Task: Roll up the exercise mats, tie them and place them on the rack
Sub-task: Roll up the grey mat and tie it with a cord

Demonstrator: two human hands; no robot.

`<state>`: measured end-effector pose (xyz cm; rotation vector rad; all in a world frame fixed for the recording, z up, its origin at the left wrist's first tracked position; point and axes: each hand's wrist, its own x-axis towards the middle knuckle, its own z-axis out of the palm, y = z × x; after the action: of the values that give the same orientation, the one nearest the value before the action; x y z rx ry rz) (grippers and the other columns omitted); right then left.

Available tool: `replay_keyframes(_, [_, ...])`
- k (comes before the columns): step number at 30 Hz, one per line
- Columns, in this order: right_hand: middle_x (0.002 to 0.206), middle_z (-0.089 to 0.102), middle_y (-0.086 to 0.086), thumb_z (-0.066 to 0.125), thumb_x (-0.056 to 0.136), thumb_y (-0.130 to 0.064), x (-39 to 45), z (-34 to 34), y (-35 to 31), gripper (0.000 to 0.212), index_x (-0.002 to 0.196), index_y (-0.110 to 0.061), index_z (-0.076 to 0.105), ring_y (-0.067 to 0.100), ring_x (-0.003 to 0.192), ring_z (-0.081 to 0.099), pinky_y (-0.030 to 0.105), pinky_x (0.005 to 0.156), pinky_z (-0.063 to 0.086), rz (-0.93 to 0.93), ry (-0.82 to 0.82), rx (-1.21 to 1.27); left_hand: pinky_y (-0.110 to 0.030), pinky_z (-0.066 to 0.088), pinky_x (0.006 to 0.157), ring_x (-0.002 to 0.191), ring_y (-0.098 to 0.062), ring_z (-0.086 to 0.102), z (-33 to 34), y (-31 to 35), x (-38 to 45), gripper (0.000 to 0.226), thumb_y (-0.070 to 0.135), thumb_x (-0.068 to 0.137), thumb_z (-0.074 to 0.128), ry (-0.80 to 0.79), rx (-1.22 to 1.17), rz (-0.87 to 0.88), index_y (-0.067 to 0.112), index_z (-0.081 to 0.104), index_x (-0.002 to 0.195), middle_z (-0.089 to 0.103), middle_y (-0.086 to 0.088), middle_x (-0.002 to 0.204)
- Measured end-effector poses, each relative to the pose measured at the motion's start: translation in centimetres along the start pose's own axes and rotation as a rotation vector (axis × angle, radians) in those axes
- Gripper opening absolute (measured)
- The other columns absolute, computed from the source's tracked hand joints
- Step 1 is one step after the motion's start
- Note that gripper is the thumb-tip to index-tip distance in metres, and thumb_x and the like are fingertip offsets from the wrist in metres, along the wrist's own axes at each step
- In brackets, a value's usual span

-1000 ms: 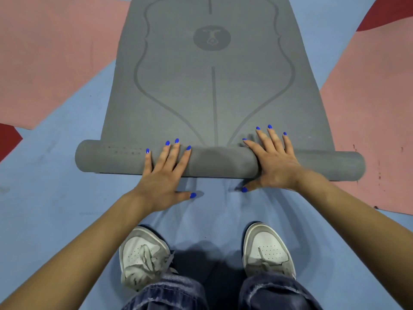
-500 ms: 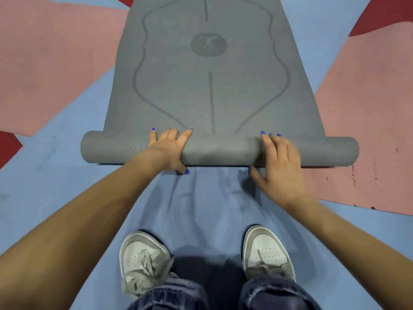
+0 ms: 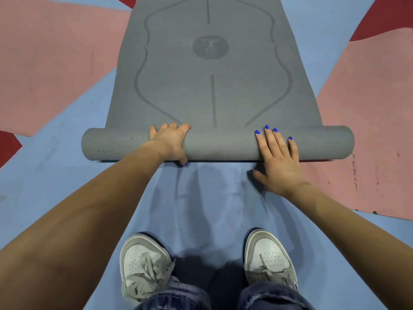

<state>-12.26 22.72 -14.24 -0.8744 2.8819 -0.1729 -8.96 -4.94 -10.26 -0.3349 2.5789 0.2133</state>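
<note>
Grey mat: we see a grey exercise mat [image 3: 212, 86] in the centre and upper part of the frame, its flat part running away to the top edge; its near end is already a roll [image 3: 223, 146] lying across the middle of the frame.
Left hand: our left hand [image 3: 169, 142] is curled over the roll left of its middle, fingers over the far side and thumb under the near side, so it grips the roll.
Right hand: our right hand [image 3: 279, 159] lies on the roll right of its middle with straight fingers, pressing flat; the thumb rests on the blue floor [image 3: 201, 209] just before the roll.
Stage: we judge the rolling is only begun; much flat mat remains, and tying and the rack are not yet reached. No rack or strap shows.
Risk: the two hands work differently, one gripping and one pushing, so we think the roll could go crooked and become a cone. A loose core could also spring open if both hands lift together.
Edges: the roll's right end lies over a pink floor mat [image 3: 368, 119]; its left end is near another pink mat [image 3: 55, 63] in the upper left. These edges may catch the roll.
Room: the way forward along the flat mat is open. Our white sneakers [image 3: 147, 265] stand well apart from the roll, at the bottom.
</note>
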Motion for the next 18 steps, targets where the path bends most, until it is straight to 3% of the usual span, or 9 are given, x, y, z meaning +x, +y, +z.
replay_keyframes(5, [0.157, 0.015, 0.007, 0.063, 0.081, -0.055, 2.9, -0.5, -0.5, 0.095, 0.152, -0.022, 0.01, 0.028, 0.145, 0.006, 0.052, 0.114, -0.006, 0.033, -0.005, -0.063, -0.047, 0.005, 0.117, 0.137, -0.028, 0.026, 0.8, -0.4, 0.3, 0.1, 0.039, 0.067, 0.081, 0.085, 0.05, 0.07, 0.024, 0.023, 0.147, 0.03, -0.007, 0.147])
replay_keyframes(9, [0.147, 0.03, 0.004, 0.072, 0.065, -0.063, 6.0, -1.6, -0.2, 0.108, 0.15, -0.028, 0.015, 0.031, 0.142, 0.015, 0.055, 0.114, -0.002, 0.074, -0.17, -0.07, -0.059, -0.001, 0.113, 0.145, -0.031, 0.005, 3.3, -0.9, -0.4, 0.097, 0.039, 0.083, 0.068, 0.259, 0.236, 0.057, 0.022, 0.003, 0.153, 0.006, -0.013, 0.157])
replay_keyframes(12, [0.141, 0.039, 0.002, 0.078, 0.056, -0.063, 8.2, -3.0, 0.2, 0.113, 0.147, -0.03, 0.02, 0.028, 0.136, 0.028, 0.059, 0.113, 0.007, 0.056, -0.293, -0.108, -0.066, 0.005, 0.11, 0.141, -0.045, 0.011, 3.5, -0.7, -0.3, 0.091, 0.018, 0.088, 0.06, 0.28, 0.356, -0.039, 0.023, -0.004, 0.152, 0.016, -0.024, 0.151])
replay_keyframes(15, [0.133, 0.047, 0.005, 0.08, 0.055, -0.06, 9.5, -4.0, 0.0, 0.104, 0.14, -0.025, 0.03, 0.031, 0.127, 0.041, 0.065, 0.107, 0.018, 0.028, -0.37, -0.156, -0.066, 0.021, 0.106, 0.126, -0.043, 0.036, 1.1, -0.1, 0.7, 0.089, 0.019, 0.08, 0.067, 0.174, 0.325, -0.062, 0.023, 0.011, 0.149, 0.037, -0.021, 0.136])
replay_keyframes(18, [0.117, 0.058, 0.007, 0.079, 0.056, -0.057, 10.5, -4.9, -0.2, 0.086, 0.126, -0.021, 0.042, 0.032, 0.109, 0.054, 0.05, 0.098, 0.042, -0.025, -0.381, -0.158, -0.058, 0.038, 0.096, 0.11, -0.04, 0.051, -0.5, -0.4, 1.1, 0.076, 0.023, 0.075, 0.069, 0.149, 0.319, -0.024, 0.022, 0.027, 0.138, 0.05, -0.016, 0.122])
